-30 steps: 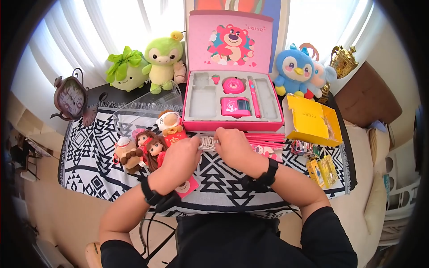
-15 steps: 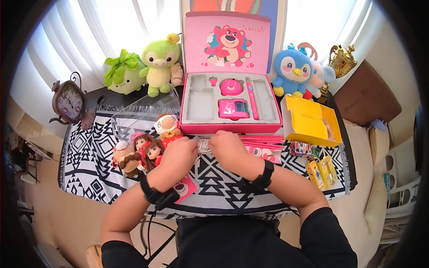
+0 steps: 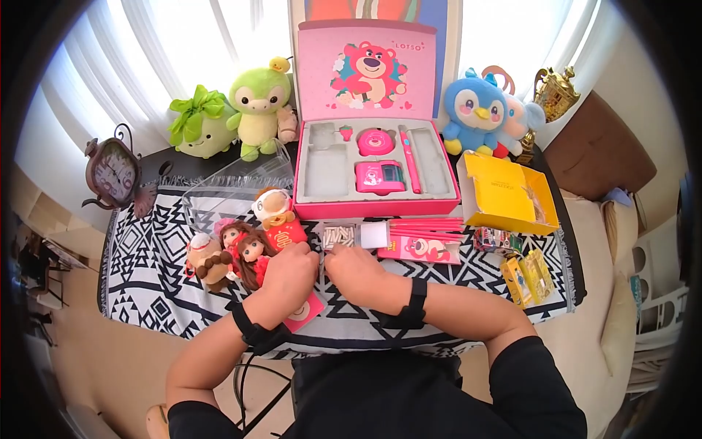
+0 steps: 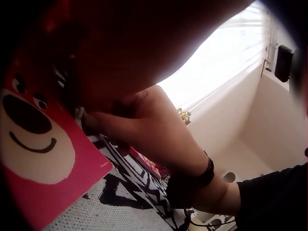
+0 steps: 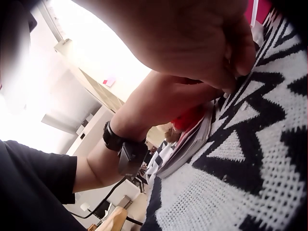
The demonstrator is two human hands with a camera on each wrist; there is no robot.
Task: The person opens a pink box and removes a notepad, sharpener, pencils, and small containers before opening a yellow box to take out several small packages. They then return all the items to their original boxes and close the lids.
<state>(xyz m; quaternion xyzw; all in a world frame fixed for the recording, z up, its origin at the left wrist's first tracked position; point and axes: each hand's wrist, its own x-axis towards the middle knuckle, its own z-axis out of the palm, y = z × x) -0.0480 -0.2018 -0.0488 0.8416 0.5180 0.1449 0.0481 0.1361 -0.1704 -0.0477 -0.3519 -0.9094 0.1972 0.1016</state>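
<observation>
Both hands meet low over the cloth, just in front of a clear container of small white pieces. My left hand has its fingers curled beside a red plush toy. Against it, the right hand holds its thumb and fingers drawn together. A small white piece shows at the right fingertips in the left wrist view, and a white bit appears between both hands' fingertips in the right wrist view. Its exact kind I cannot tell. Below the left hand lies a pink bear booklet.
An open pink gift box stands behind, with a sharpener, round case and pen in its insert. Pink pencils and a bear-print packet lie right. Dolls crowd the left; a yellow box sits right.
Both hands have drawn back toward the body from the clear container, uncovering it and a white square next to it. They have come closer together.
</observation>
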